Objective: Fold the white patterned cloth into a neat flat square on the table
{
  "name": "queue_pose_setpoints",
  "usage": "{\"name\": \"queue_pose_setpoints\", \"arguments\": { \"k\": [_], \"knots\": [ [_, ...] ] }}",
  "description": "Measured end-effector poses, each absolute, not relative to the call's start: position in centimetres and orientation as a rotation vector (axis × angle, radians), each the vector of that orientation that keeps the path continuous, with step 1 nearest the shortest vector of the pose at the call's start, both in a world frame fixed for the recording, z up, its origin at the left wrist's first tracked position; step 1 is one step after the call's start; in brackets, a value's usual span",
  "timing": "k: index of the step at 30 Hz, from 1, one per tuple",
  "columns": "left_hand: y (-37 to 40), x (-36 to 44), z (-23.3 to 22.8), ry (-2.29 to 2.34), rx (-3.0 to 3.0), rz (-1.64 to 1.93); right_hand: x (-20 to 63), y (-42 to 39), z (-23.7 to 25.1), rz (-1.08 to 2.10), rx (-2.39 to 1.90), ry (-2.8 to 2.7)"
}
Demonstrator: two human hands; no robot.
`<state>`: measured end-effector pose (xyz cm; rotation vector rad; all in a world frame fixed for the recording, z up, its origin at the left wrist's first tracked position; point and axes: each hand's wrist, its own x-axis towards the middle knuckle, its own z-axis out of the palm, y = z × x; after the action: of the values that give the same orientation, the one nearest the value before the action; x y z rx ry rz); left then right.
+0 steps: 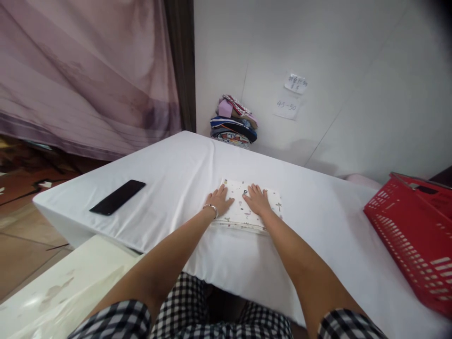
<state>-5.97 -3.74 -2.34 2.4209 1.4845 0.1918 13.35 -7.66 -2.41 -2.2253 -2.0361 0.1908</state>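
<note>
white table [169, 165]: cloth [242, 207], phone [117, 197], basket [413, 226]

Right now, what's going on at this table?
A person presses both hands flat on a folded patterned cloth lying on the white-covered table. The left hand, with a bracelet at the wrist, rests on the cloth's left part; the right hand sits beside it, palms down, nothing gripped. A black phone lies to the left, a red basket stands at the right, and a stack of folded clothes sits by the wall.
</note>
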Motion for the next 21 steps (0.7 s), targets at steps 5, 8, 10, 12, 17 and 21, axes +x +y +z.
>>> {"name": "queue_pose_setpoints", "arguments": {
  "k": [5, 8, 10, 12, 17, 21],
  "knots": [
    [-1.8, -4.5, -0.9, 1.539, 2.513, 0.305, 13.6, -7.8, -2.7, 0.155, -2.240, -2.030],
    [-0.2, -3.7, -0.6, 1.465, 2.575, 0.295, 13.5, -7.8, -2.6, 0.147, -2.247, -2.035],
    [0.6, -3.6, -0.9, 1.446, 2.494, 0.185, 13.5, -7.8, -2.5, 0.158, -2.238, -2.036],
    [0.9, -3.8, -1.5, 1.447, 2.429, 0.151, 13.5, -7.9, -2.6, 0.164, -2.225, -2.033],
    [0.7, -4.0, -2.1, 1.455, 2.427, 0.186, 13.7, -7.8, -2.4, 0.176, -2.244, -2.040],
    [0.4, -3.8, -1.9, 1.478, 2.437, 0.162, 13.0, -6.9, -1.4, 0.277, -2.285, -2.030]
  ]
}}
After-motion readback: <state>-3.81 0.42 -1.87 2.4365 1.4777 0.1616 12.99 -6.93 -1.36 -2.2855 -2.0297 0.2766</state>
